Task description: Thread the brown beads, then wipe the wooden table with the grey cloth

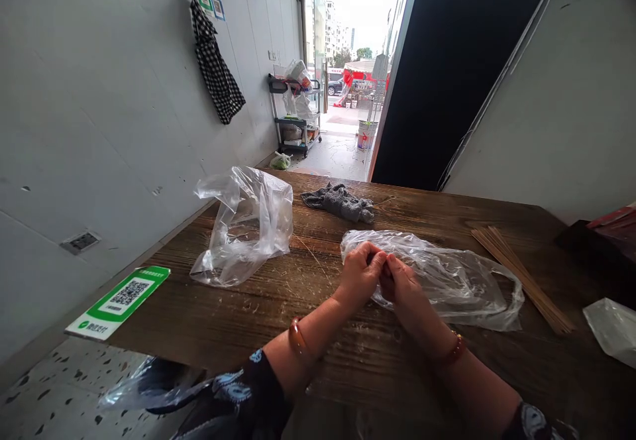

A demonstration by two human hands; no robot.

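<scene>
My left hand (361, 270) and my right hand (403, 283) meet fingertip to fingertip above the table, both closed in a pinch. Whatever lies between the fingers is too small or too hidden to make out. Just behind and under the hands a clear plastic bag (457, 281) lies flattened, its handle loops toward the right. Another clear plastic bag (271, 218) stands crumpled and puffed up to the left. Beyond the hands sits a bunched grey cloth (340, 203). A bundle of thin brown sticks (521, 277) lies slantwise at the right.
The dark wooden table (238, 327) carries small crumbs. A green QR code card (122, 301) rests at its left edge. A clear plastic container (613, 327) is at the far right. Past the table, a wheeled cart (297, 122) stands by the doorway, and a checked cloth (213, 69) hangs on the wall.
</scene>
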